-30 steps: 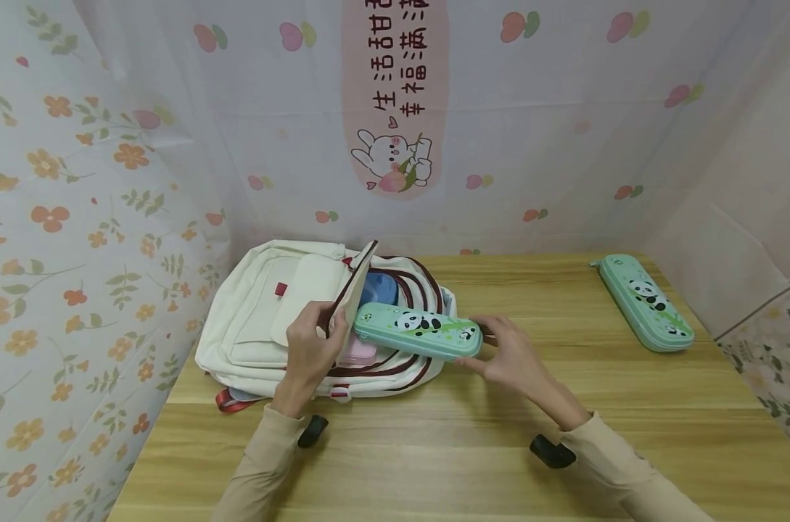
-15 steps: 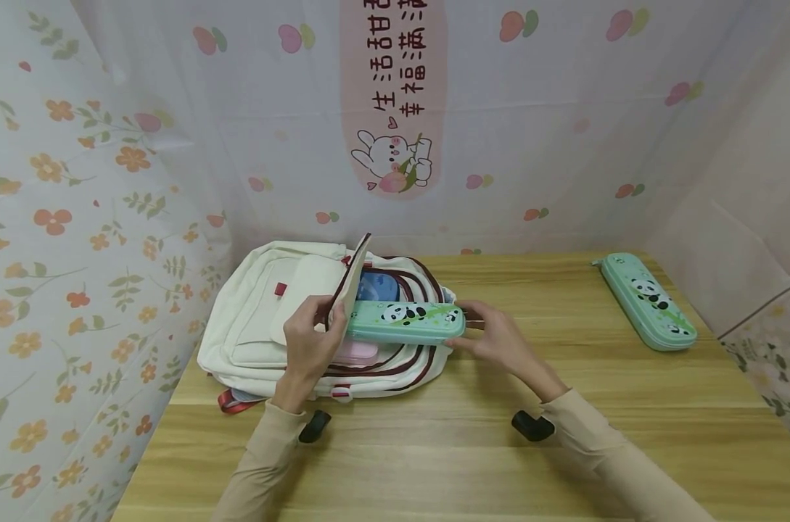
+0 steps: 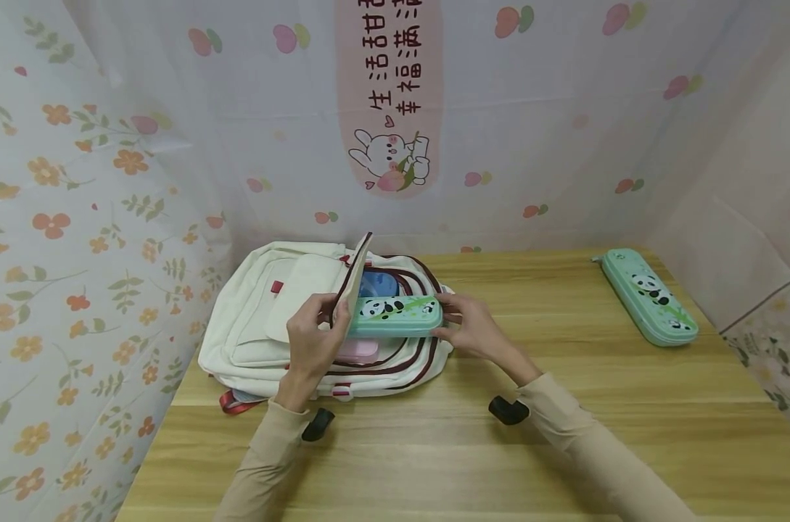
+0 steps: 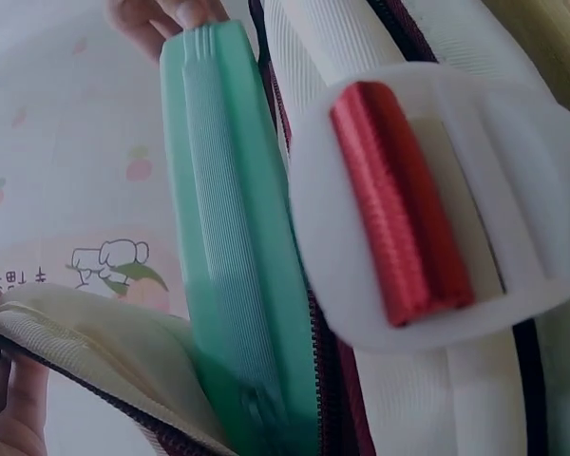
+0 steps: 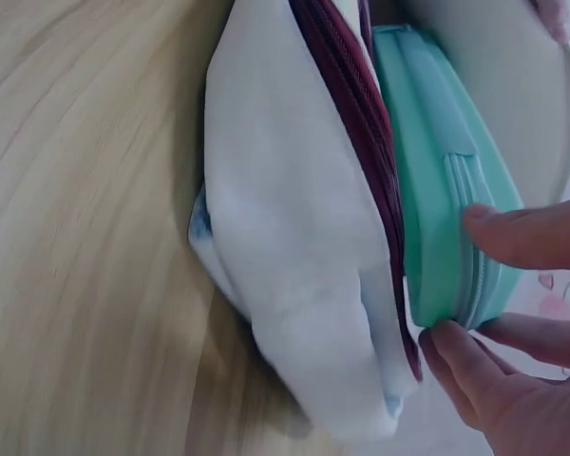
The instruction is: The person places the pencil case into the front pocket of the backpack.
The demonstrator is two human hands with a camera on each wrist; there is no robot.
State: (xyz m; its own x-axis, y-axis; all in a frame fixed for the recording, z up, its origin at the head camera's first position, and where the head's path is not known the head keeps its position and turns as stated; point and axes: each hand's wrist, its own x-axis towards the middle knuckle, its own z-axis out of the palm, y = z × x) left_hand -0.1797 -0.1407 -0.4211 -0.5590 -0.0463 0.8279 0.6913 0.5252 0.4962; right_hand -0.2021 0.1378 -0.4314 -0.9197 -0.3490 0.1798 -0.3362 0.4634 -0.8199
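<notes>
A white backpack (image 3: 257,312) with dark red zips lies on the table, its front flap lifted. My left hand (image 3: 313,344) pinches the flap's zipped edge and holds it up. With thumb and fingers my right hand (image 3: 476,330) grips the outer end of a mint-green panda pencil case (image 3: 395,317). The case's other end is under the raised flap, out of sight in the head view. In the right wrist view the case (image 5: 446,190) lies against the dark red zip (image 5: 361,123). A blue item (image 3: 378,284) and a pink item (image 3: 358,351) show in the opening.
A second mint-green panda pencil case (image 3: 649,296) lies at the right of the wooden table (image 3: 564,377). Patterned cloth walls (image 3: 538,145) stand at the back and sides. A white buckle with a red strap (image 4: 399,199) sits on the bag's near side.
My right hand has moved left, sliding the pencil case farther under the flap. The case has turned nearly level across the head view. My left hand keeps holding the flap, raised slightly more.
</notes>
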